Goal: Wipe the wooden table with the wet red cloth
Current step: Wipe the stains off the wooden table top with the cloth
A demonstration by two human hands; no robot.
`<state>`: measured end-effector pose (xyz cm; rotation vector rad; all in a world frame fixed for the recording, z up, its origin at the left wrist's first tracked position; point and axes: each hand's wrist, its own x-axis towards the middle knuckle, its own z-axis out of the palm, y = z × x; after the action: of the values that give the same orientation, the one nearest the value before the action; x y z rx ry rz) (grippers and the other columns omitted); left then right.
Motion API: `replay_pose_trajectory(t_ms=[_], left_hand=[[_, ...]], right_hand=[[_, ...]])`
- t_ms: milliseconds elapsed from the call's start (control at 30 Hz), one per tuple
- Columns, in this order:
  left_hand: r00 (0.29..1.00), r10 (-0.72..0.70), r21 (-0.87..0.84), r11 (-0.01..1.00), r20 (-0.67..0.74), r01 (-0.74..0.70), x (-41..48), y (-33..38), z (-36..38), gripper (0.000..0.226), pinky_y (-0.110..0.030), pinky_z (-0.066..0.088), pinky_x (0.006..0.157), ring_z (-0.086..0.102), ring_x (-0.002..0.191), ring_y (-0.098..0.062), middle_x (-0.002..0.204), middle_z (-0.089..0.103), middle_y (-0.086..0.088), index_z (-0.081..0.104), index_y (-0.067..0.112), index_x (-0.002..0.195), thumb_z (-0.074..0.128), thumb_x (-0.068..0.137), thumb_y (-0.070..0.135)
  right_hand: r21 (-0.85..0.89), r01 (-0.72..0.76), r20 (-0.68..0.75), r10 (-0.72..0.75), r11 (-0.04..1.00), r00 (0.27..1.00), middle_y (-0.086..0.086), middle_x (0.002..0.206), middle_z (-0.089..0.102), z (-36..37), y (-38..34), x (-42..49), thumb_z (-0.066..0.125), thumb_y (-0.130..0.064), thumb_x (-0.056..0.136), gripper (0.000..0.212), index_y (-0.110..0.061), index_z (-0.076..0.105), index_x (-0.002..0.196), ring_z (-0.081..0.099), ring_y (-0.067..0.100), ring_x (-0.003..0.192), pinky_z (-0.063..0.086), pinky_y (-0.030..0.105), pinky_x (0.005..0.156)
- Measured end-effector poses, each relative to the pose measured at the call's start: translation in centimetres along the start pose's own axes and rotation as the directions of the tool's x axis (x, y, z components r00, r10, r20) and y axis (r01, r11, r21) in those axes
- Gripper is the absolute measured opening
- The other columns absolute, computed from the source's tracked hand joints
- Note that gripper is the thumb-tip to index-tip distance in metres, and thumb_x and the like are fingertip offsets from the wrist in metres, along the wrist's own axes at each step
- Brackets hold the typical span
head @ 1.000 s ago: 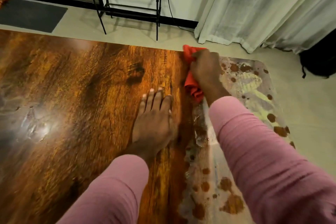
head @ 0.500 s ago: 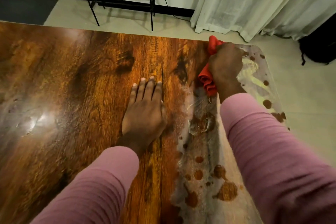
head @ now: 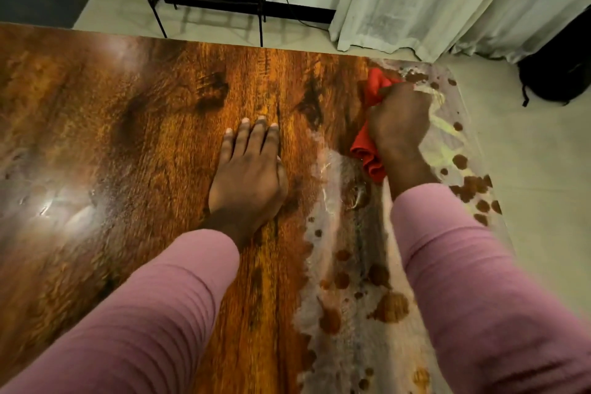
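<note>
Red cloth (head: pixel 367 155) is bunched in the right hand (head: pixel 399 120), fingers curled round it, pressed on the wooden table (head: pixel 144 144) near its far right corner. Left hand (head: pixel 248 176) lies flat, empty. Wiping judged under way; next stroke should cover the cloudy, spotted strip (head: pixel 348 323) alongside.

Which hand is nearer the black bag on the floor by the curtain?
Right. The right hand, gripping the red cloth at the wooden table's far right corner, sits left of the black bag; the left hand lies flat farther left, mid-table.
</note>
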<state>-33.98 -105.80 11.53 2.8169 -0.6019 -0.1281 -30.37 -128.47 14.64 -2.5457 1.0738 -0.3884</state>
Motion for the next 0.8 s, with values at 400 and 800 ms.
replay_pose_trajectory(t_ms=[400,800], left_hand=[[1.0,0.019,0.002,1.0,-0.006,-0.019,-0.1,0.0,-0.2,0.059,-0.045,0.001,0.123,0.002,0.152,-0.026,0.164,0.01,-0.009,0.014,0.012,0.156,0.023,0.1,0.031],[0.999,0.041,0.039,0.998,0.007,-0.041,-0.3,-0.1,-0.6,0.062,-0.046,0.003,0.122,0.002,0.151,-0.028,0.164,0.009,-0.01,0.014,0.009,0.156,0.028,0.1,0.031]], right_hand=[[-0.022,0.121,0.089,-0.119,0.992,0.989,0.005,0.115,0.06,-2.1,1.9,-5.9,0.057,-0.015,0.085,0.035,-0.027,0.065,0.117,0.054,0.024,0.105,0.043,0.03,0.079],[-0.048,0.175,0.154,-0.166,0.983,0.974,0.006,0.113,0.061,-2.1,1.9,-12.0,0.054,-0.021,0.086,0.038,-0.032,0.06,0.123,0.056,0.022,0.096,0.051,0.037,0.085]])
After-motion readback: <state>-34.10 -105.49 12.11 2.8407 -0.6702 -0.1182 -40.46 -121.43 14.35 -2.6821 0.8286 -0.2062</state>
